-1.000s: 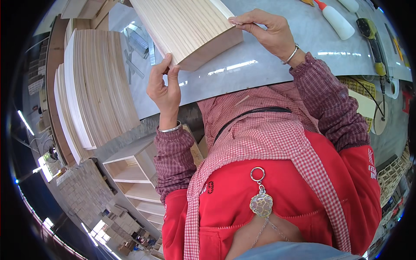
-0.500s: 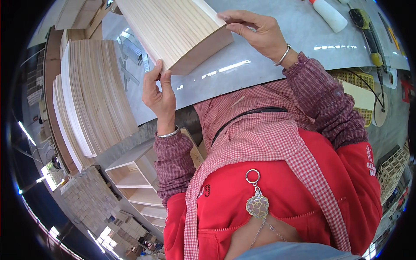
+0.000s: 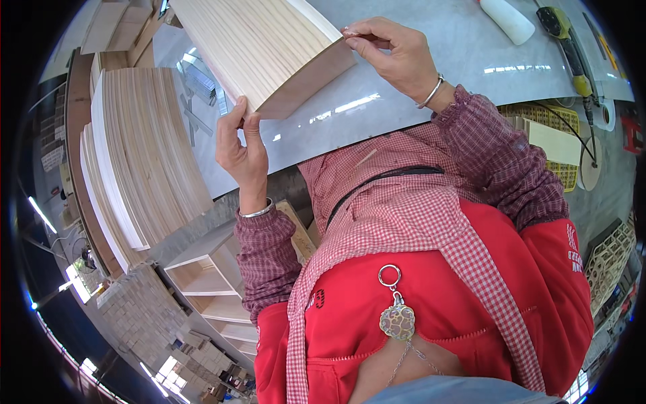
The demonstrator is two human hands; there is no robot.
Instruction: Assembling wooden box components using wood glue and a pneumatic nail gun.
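A pale wooden box (image 3: pixel 259 50) with striped grain lies tilted on the grey table, its near end facing me. At its near left corner my left hand (image 3: pixel 241 148) has thumb and index finger closed on the edge. My right hand (image 3: pixel 397 57) is at the near right corner, thumb and fingers pinched together against the edge there. The fingertips hide what lies between them. The box's far end runs out of the picture.
Left of the box stands a tall stack of thin wooden boards (image 3: pixel 145 158). Small metal strips (image 3: pixel 192 121) lie beside it. Toward the right are a white bottle (image 3: pixel 508 21) and a yellow-black power tool (image 3: pixel 572 50). A wooden shelf unit (image 3: pixel 215 276) stands below the table edge.
The right fingertips have drawn together at the box corner, where they were more spread before. The box and both hands appear slightly further left in the picture.
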